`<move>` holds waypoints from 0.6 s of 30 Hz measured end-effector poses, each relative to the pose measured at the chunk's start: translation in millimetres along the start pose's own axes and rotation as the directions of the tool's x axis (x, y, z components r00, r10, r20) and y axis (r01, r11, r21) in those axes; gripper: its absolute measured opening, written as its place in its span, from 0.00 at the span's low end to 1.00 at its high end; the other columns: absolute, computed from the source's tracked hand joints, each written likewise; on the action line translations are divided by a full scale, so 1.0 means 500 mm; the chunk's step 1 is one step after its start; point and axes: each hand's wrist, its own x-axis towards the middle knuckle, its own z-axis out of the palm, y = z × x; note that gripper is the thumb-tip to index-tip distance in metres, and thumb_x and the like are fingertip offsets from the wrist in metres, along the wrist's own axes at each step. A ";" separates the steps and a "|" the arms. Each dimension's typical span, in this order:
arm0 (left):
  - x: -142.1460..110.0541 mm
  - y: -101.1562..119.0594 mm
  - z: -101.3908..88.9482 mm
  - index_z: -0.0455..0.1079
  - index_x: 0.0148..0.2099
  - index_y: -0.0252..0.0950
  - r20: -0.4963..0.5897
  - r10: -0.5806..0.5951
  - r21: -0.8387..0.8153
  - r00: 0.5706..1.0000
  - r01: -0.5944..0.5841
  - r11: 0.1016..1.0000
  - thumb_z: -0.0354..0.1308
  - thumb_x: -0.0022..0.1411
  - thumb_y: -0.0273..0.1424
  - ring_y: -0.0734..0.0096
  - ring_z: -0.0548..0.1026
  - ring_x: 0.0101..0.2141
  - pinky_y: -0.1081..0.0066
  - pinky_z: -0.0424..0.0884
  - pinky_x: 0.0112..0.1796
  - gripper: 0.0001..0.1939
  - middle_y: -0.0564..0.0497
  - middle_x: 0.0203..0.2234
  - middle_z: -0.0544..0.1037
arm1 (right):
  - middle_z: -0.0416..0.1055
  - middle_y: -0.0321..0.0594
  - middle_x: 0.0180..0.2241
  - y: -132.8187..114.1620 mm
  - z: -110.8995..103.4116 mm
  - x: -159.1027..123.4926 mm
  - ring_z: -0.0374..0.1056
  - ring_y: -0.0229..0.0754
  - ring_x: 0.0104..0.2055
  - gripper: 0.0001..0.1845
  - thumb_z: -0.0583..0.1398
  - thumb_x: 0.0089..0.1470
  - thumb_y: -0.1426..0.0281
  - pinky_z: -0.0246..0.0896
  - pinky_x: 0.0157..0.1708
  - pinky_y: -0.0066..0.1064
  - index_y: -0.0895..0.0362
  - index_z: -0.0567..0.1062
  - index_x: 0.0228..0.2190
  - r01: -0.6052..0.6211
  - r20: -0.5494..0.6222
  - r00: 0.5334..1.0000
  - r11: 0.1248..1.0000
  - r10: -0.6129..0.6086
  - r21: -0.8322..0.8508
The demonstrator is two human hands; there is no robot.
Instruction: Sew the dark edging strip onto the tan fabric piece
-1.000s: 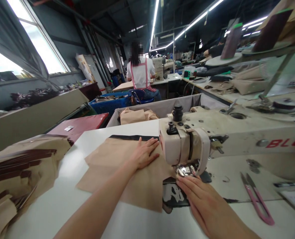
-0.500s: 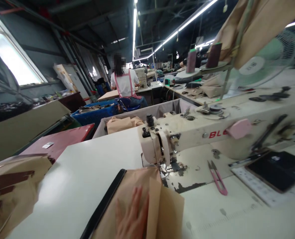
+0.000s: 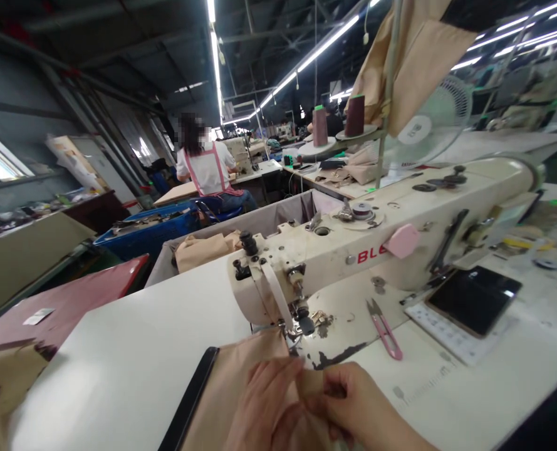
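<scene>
A tan fabric piece (image 3: 231,369) with a black strip (image 3: 191,401) along its left edge lies on the sewing machine bed, its far end at the presser foot (image 3: 293,338). My left hand (image 3: 264,401) rests on this fabric just in front of the foot, fingers stretched out and close together. Beside it, my right hand (image 3: 353,401) pinches the fabric's right edge between thumb and fingers. The cream sewing machine (image 3: 334,244) stands right behind both hands. Part of the fabric is hidden under my hands.
Pink thread snips (image 3: 385,332) lie right of the foot, near a dark phone (image 3: 475,299). Behind the table stands a grey-lined bin (image 3: 278,213) with tan fabric. More tan pieces (image 3: 5,388) lie at left. A co-worker (image 3: 210,166) sits ahead; a fan (image 3: 428,125) stands behind.
My right hand has come into view and taken hold of the fabric's right edge. The left hand has moved up towards the presser foot, its fingers drawn together. The view has turned right.
</scene>
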 end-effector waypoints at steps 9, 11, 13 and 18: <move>0.108 0.004 -0.033 0.65 0.31 0.36 0.113 -0.047 -0.244 0.993 0.073 0.967 0.54 0.62 0.26 0.74 0.68 0.34 0.72 0.60 0.41 0.06 0.56 0.29 0.72 | 0.60 0.30 0.14 -0.011 -0.015 0.001 0.56 0.33 0.16 0.13 0.57 0.43 0.61 0.51 0.18 0.25 0.56 0.64 0.16 0.050 0.024 0.998 0.996 -0.052 0.069; 0.104 -0.006 -0.025 0.65 0.30 0.36 0.095 -0.061 -0.251 0.994 0.083 0.964 0.57 0.60 0.27 0.74 0.67 0.33 0.73 0.59 0.39 0.06 0.57 0.27 0.71 | 0.59 0.30 0.14 -0.012 -0.015 0.001 0.57 0.34 0.17 0.14 0.58 0.42 0.61 0.54 0.19 0.25 0.57 0.65 0.17 0.049 0.029 0.998 0.994 -0.052 0.095; 0.099 -0.017 -0.016 0.66 0.28 0.36 0.056 -0.085 -0.239 0.995 0.096 0.966 0.59 0.59 0.29 0.74 0.67 0.32 0.73 0.59 0.38 0.08 0.57 0.25 0.71 | 0.62 0.32 0.17 -0.005 -0.003 -0.001 0.60 0.35 0.19 0.14 0.58 0.44 0.60 0.58 0.20 0.27 0.58 0.67 0.21 0.025 0.050 0.998 0.990 -0.033 0.141; 0.093 -0.038 0.003 0.67 0.25 0.36 -0.068 -0.215 -0.166 0.974 0.202 0.965 0.56 0.57 0.28 0.70 0.68 0.31 0.68 0.60 0.41 0.08 0.54 0.24 0.72 | 0.71 0.39 0.25 0.049 0.068 -0.017 0.70 0.43 0.26 0.26 0.61 0.41 0.53 0.62 0.26 0.30 0.60 0.68 0.35 -0.030 0.217 0.976 0.964 -0.028 0.263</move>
